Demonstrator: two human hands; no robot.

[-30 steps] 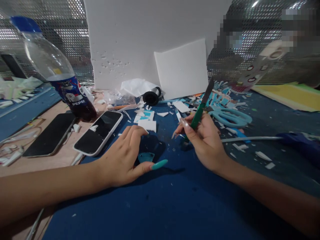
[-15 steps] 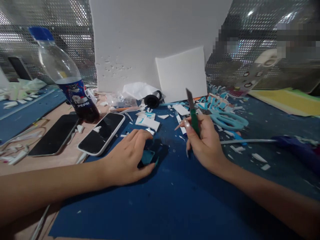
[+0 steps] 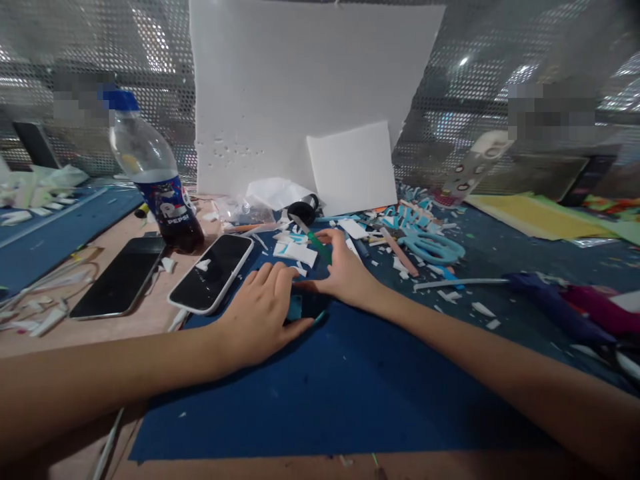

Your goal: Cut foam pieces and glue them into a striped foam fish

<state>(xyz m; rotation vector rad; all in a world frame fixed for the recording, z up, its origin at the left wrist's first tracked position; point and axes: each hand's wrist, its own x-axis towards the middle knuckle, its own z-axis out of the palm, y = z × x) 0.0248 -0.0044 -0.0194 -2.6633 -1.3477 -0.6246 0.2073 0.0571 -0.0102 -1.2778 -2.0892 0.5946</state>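
My left hand (image 3: 263,310) rests on the blue mat (image 3: 310,413), fingers curled around a small teal piece (image 3: 295,307). Much of that piece is hidden by the hand, so its full shape does not show. My right hand (image 3: 347,272) reaches in just beyond it, holding a green-handled craft knife (image 3: 321,249). The knife's blade points up and to the left, over white and teal foam scraps (image 3: 296,253). The right thumb comes close to the left fingers; whether they touch I cannot tell.
Two phones (image 3: 123,277) and a Pepsi bottle (image 3: 173,213) stand to the left. White foam boards (image 3: 353,167) lean at the back beside a black spool (image 3: 303,211). Light-blue scissors (image 3: 433,249), a pinkish stick (image 3: 399,252) and a purple-handled tool (image 3: 555,300) lie right.
My right hand has moved left and towards the left hand. The craft knife has gone from nearly upright to tilted left and lower. My left hand stays around the teal piece.
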